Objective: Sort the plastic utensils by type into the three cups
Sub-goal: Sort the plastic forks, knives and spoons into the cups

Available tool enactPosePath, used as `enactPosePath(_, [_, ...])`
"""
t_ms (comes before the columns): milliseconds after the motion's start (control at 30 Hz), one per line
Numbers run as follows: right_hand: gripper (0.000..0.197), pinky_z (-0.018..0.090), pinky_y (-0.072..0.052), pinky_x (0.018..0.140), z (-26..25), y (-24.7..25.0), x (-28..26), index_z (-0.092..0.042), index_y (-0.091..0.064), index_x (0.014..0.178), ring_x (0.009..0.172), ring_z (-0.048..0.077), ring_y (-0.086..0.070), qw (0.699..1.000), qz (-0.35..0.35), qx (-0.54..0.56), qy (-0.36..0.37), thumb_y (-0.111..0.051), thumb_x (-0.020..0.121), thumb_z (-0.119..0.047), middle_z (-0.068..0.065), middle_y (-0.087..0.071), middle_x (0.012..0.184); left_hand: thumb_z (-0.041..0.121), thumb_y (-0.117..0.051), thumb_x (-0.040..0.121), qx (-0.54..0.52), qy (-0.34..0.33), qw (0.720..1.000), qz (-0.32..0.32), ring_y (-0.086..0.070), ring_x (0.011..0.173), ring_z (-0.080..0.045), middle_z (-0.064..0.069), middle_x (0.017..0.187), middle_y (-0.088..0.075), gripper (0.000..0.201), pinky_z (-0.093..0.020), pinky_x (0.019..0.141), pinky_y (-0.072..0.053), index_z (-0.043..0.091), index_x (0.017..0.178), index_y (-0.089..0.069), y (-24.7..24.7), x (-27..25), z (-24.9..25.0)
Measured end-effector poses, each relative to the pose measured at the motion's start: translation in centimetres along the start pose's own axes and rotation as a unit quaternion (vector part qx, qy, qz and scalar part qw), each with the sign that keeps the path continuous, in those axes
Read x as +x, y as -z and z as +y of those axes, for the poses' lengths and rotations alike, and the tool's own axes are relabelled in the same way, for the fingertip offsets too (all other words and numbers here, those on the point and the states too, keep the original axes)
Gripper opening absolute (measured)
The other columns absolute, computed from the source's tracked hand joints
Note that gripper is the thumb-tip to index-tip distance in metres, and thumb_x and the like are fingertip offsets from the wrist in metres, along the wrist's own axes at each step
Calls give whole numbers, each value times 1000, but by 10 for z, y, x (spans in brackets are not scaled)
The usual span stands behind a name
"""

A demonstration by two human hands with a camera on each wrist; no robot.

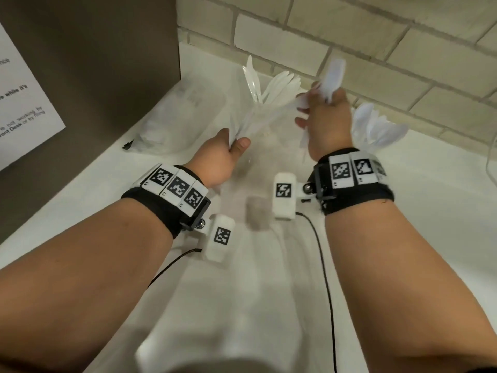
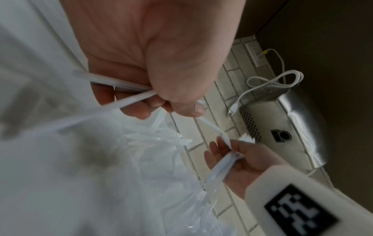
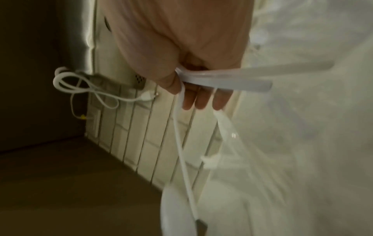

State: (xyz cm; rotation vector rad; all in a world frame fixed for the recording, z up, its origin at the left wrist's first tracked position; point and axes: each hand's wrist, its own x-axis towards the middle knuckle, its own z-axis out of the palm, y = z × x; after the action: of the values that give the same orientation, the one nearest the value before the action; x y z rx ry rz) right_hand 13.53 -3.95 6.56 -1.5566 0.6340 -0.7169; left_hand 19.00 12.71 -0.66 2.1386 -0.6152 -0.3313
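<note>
A: Two hands over a white bench [image 1: 419,238], tiled wall [image 1: 376,49] behind. What is biggest there?

B: A dark panel [image 1: 94,63] at the left with a printed sheet [image 1: 24,103] on it; then a clear plastic bag [image 1: 183,111] lying on the bench below it.

A: And the utensils?

B: The left hand [image 1: 223,154] has its thumb and fingers curled round the handles of a bunch of white utensils [image 1: 269,103]; their long axis runs up and to the right, working ends fanned toward the wall. The right hand [image 1: 325,122] grips a few white utensils [image 1: 333,74] that stand nearly upright, ends up, blurred. In the left wrist view one ends in fork tines [image 2: 247,138].

A: Any cups?

B: To the right of the right hand a clear cup, hard to make out, holds spoons [image 1: 376,127], bowls up.
</note>
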Motion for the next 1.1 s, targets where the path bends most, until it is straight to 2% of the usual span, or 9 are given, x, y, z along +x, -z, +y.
enactPosePath(100, [9, 38, -56, 69, -18, 24, 27, -15, -41, 106, 71, 24, -70, 997, 31, 73, 12, -39, 99, -10, 6, -58, 95, 51, -44, 94, -27, 10, 1000, 5, -53, 68, -31, -7, 73, -45, 47, -42, 66, -50, 5, 86, -45, 3, 2, -1])
enactPosePath(167, [16, 37, -55, 63, -26, 33, 44, -14, -39, 109, 62, 25, -67, 995, 63, 67, 39, -37, 96, -5, 11, -56, 98, 50, -49, 92, -34, 13, 999, 13, -41, 57, -20, 0, 67, -37, 41, -34, 54, -39, 15, 74, -36, 4, 1, 3])
enactPosePath(367, [30, 29, -49, 55, -24, 29, 81, -8, -38, 124, 60, 19, -58, 987, 115, 37, 104, -37, 95, -12, 4, -56, 80, 61, -43, 90, -89, 38, 994, -60, -42, 56, -14, 5, 75, -42, 50, -27, 54, -37, 17, 113, -39, -1, 3, 10])
enactPosePath(500, [34, 29, -55, 59, -16, 19, 91, -13, -39, 129, 72, 31, -62, 982, 96, 15, 164, -40, 96, -19, 9, -56, 111, 73, -31, 84, -135, 41, 987, -76, -41, 55, -18, 2, 73, -41, 68, -27, 54, -37, 16, 117, -45, 4, 5, 9])
enactPosePath(600, [41, 23, -54, 62, -6, 12, 95, -12, -38, 134, 84, 29, -60, 975, 56, -13, 216, -41, 93, -17, 17, -55, 125, 73, -27, 84, -144, 40, 986, -74, -42, 56, -18, 2, 74, -40, 69, -27, 51, -36, 17, 118, -48, 8, 6, 7])
enactPosePath(767, [39, 24, -53, 69, 12, 3, 94, -15, -45, 130, 87, 27, -62, 986, 26, 16, 161, -48, 91, -14, 18, -61, 115, 64, -28, 92, -165, 40, 983, -73, -36, 53, -16, -1, 73, -36, 63, -21, 43, -35, 10, 118, -48, 7, 4, 7])
enactPosePath(900, [36, 38, -50, 98, 28, 7, 95, -20, -51, 114, 101, 18, -62, 993, 56, 57, 81, -67, 81, -16, 0, -63, 105, 60, -32, 93, -169, 42, 981, -80, -32, 56, -17, -3, 76, -33, 61, -21, 43, -36, 7, 121, -45, 4, 3, 7])
enactPosePath(1033, [41, 28, -52, 91, 28, 12, 96, -29, -53, 105, 88, 13, -63, 994, 60, 45, 79, -71, 74, -8, 1, -63, 91, 58, -34, 94, -178, 42, 980, -78, -30, 58, -17, -4, 78, -31, 63, -22, 43, -34, 2, 121, -43, 1, 4, 8])
enactPosePath(1100, [28, 23, -53, 83, 29, 13, 97, -20, -61, 100, 84, 13, -63, 993, 64, 9, 103, -70, 75, -10, 0, -64, 87, 58, -34, 94, -181, 40, 979, -80, -30, 58, -18, -4, 78, -30, 63, -23, 43, -34, 1, 119, -43, 0, 4, 10])
